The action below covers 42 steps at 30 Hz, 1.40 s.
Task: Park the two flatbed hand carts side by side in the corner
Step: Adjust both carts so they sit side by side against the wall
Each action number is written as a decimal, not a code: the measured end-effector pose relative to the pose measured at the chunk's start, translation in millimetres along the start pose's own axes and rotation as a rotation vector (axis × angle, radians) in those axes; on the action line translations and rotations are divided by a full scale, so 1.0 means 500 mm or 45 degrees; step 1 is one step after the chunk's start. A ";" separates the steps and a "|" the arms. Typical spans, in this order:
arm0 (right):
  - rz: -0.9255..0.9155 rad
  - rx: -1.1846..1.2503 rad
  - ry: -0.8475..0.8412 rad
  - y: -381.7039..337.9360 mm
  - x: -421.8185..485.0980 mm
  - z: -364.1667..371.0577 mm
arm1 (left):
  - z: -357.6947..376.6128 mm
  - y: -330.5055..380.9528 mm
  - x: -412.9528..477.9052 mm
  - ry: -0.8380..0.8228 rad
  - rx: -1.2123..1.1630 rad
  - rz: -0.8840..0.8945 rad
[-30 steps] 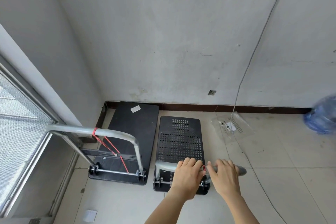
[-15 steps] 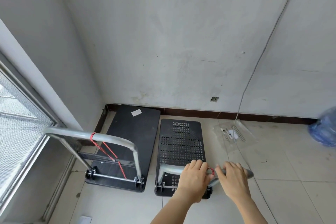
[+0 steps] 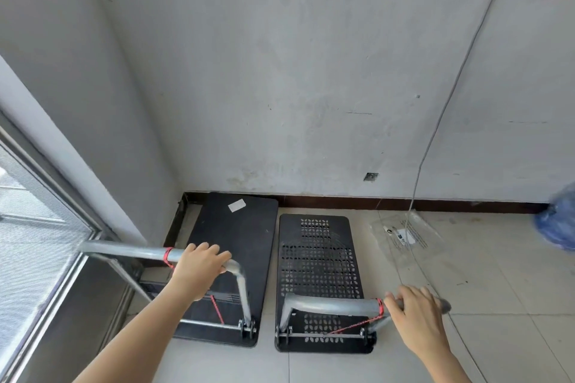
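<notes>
Head view: solid-deck cart (image 3: 231,261) nearest the corner, left hand (image 3: 199,264) closed on its handle (image 3: 130,253); perforated cart (image 3: 319,267) just beside it, farther from the corner, right hand (image 3: 417,314) gripping its handle (image 3: 333,305), probably for final squaring.

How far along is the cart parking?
Mostly done: the solid-deck cart sits in the corner and the perforated cart beside it, a narrow gap between. In hand: left hand and right hand each grip a handle. Left: the perforated cart sits back from the wall; nudge in, release.
</notes>
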State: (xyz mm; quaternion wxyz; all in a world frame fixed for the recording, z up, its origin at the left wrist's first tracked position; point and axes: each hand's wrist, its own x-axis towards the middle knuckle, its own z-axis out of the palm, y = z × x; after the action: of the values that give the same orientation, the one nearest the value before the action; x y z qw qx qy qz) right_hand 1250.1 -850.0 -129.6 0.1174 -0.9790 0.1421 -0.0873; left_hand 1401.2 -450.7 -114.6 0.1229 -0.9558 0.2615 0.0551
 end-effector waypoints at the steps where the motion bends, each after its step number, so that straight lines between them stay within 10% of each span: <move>1: -0.001 0.001 0.003 0.000 0.003 -0.001 | 0.003 0.001 0.005 0.033 -0.020 0.005; 16: 0.142 -0.122 -0.244 -0.018 0.020 -0.017 | -0.015 0.049 0.053 0.306 -0.238 0.114; 28: -0.500 0.168 -0.361 -0.679 0.101 0.077 | 0.067 -0.239 -0.118 0.232 -0.424 -0.411; 42: -0.363 -0.071 -0.299 -0.739 0.105 0.159 | 0.070 -0.261 -0.086 0.346 -0.497 -0.440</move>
State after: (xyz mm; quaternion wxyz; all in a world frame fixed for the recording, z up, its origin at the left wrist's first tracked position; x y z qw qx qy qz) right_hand 1411.4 -505.1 -104.4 0.0924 -0.9955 -0.0103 0.0159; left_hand 1429.8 -311.6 -114.2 -0.0920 -0.9903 0.0935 -0.0458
